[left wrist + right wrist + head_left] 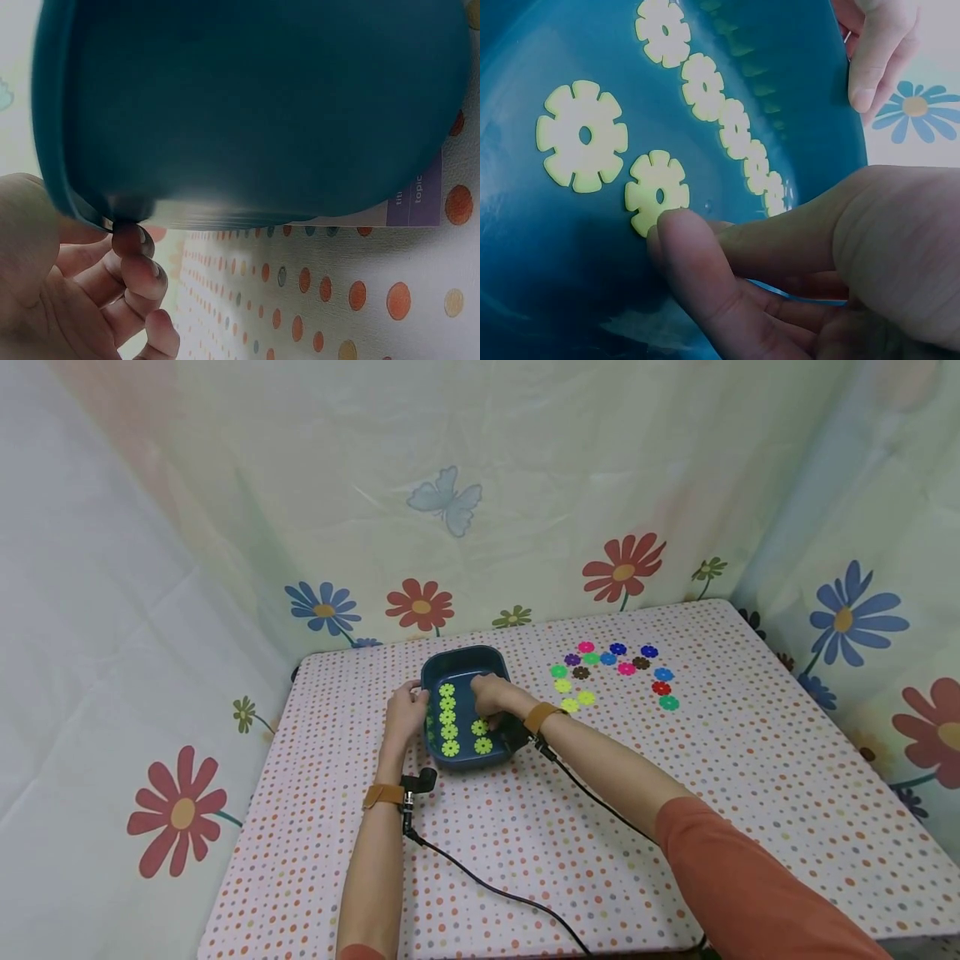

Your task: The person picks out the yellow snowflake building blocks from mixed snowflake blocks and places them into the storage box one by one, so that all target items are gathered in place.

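A dark blue rectangular tray (465, 762) lies on the table in front of me. My left hand (406, 718) grips its left rim, with curled fingertips (129, 241) at the edge in the left wrist view. Inside, a column of several yellow-green flower-shaped discs (448, 717) runs along the left side. To its right are two more, a nearer disc (585, 135) and a farther disc (657, 184). My right hand (498, 697) reaches into the tray. Its thumb (694, 251) and index finger come together at the farther disc's edge, covering part of it.
Loose flower discs in pink, blue, brown, red and green (626, 669) lie in an arc right of the tray, with three yellow ones (586, 697) nearest it. A purple printed label (416, 196) shows beneath the tray. Black cables (480, 883) trail from both wrist cameras.
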Available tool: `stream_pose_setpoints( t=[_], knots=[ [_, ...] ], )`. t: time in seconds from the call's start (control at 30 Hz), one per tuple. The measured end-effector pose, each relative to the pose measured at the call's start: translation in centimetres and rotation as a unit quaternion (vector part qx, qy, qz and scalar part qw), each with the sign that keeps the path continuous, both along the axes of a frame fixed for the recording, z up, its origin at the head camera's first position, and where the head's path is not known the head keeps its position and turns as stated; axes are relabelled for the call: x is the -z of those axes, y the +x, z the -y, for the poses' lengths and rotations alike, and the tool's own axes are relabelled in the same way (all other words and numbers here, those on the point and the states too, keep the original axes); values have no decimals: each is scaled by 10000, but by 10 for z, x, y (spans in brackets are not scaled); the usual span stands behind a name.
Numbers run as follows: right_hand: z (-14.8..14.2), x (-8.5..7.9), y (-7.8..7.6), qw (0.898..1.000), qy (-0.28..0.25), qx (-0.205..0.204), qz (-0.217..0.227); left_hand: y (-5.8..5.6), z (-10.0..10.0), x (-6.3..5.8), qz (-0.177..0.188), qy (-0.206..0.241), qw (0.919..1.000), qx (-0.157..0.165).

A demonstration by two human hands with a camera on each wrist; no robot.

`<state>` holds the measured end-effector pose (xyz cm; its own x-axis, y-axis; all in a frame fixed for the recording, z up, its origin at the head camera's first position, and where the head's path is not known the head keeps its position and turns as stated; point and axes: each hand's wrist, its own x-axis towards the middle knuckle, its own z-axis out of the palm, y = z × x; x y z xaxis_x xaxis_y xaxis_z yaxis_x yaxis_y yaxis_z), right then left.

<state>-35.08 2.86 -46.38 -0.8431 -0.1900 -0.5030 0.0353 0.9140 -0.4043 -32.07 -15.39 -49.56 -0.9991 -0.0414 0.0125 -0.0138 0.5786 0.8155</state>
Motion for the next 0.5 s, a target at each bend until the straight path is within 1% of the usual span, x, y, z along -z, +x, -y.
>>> stream_pose_setpoints(
  t=[0.2, 0.3, 0.4, 0.5],
  knots=[
    [0, -2, -1, 10000, -22, 20, 9, 1, 0, -1, -84, -53, 9999, 32],
    [0, -3, 1, 9999, -77, -52, -88, 2, 0, -1, -56, -55, 10000, 61],
    [-3, -7, 5, 9990, -274, -187, -302, 2, 0, 0, -33, -78, 9999, 59],
    [-7, -12, 10, 9958, -555, -387, -612, 2, 0, 0, -26, -124, 9999, 41]
  ],
)
